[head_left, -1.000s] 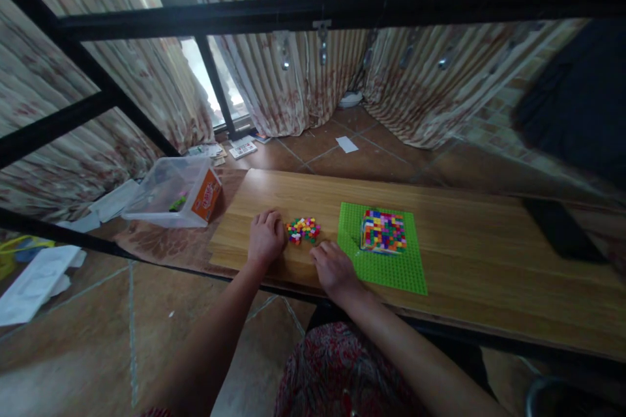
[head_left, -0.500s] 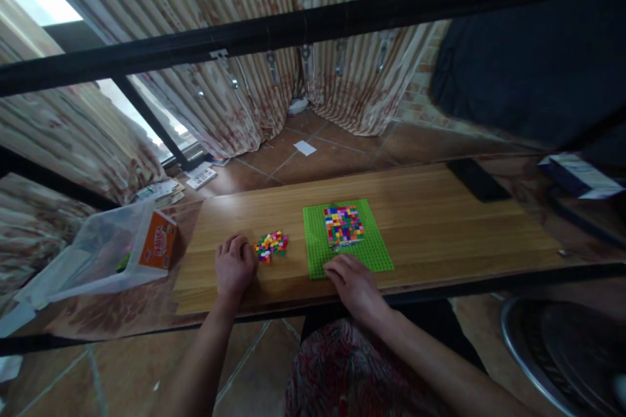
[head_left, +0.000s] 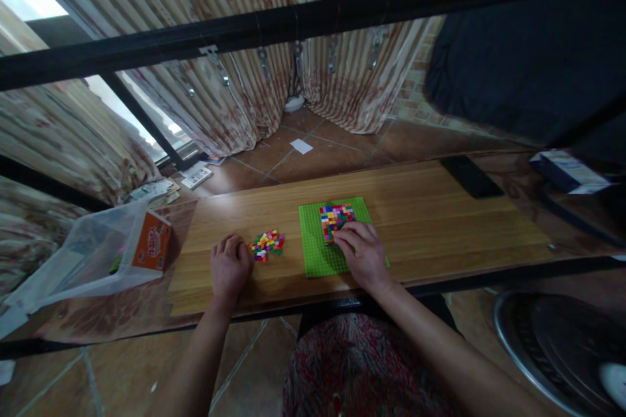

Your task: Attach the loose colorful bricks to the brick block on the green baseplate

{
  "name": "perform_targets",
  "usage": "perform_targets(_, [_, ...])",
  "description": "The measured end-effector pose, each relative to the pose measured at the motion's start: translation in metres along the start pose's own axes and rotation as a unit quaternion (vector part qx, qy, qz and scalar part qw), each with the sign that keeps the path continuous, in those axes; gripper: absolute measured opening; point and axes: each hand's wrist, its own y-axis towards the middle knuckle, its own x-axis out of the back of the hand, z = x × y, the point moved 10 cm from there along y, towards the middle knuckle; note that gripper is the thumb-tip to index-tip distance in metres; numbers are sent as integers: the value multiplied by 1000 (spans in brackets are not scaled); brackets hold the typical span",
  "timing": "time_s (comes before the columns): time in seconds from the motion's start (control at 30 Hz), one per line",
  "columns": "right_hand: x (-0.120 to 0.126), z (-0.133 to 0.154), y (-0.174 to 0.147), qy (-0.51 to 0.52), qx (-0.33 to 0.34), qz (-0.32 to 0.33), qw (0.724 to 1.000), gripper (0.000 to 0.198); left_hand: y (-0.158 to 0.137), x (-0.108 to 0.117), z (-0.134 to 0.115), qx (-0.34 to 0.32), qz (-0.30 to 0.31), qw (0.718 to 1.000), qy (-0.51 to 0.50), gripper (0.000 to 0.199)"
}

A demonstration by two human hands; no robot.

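Note:
A green studded baseplate (head_left: 317, 260) lies on the wooden board, carrying a block of many-coloured toy bricks (head_left: 330, 218). My right hand (head_left: 364, 254) is over the block's front right part, thumb and fingers pinched together at its near edge. Whatever sits between those fingertips is hidden, and the hand covers part of the block and plate. My left hand (head_left: 231, 266) rests on the board with its fingers curled in, and I cannot see what is under them. Just right of it lies a loose pile of small coloured bricks (head_left: 267, 245).
The wooden board (head_left: 405, 202) bears a dark phone-like slab (head_left: 470, 177) at its far right. Left of it stands a clear plastic bin (head_left: 102, 273) with an orange label. A dark metal bar (head_left: 313, 19) crosses beyond the board. A blue and white box (head_left: 570, 171) sits at right.
My right hand has moved up and to the right, from the baseplate's front edge onto the brick block. My left hand stays beside the loose pile. The whole view has shifted slightly.

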Motion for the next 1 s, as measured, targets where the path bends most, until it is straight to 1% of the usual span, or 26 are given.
perform_targets(0.2, [2, -9, -1, 10, -40, -30, 999, 14, 0, -3, 3, 4, 5, 1000, 1, 24])
perform_targets(0.37, [3, -11, 1, 18, -49, -34, 998, 12, 0, -1, 1, 5, 0, 1000, -2, 23])
perform_targets(0.47, [3, -10, 1, 14, -41, -39, 998, 12, 0, -1, 0, 6, 1, 1000, -2, 23])
perform_targets(0.7, [0, -4, -2, -49, -8, -19, 999, 14, 0, -2, 1, 8, 9, 1000, 2, 23])
perform_targets(1.0, [-1, -1, -2, -60, 23, -19, 998, 16, -1, -3, 2, 16, 11, 1000, 2, 22])
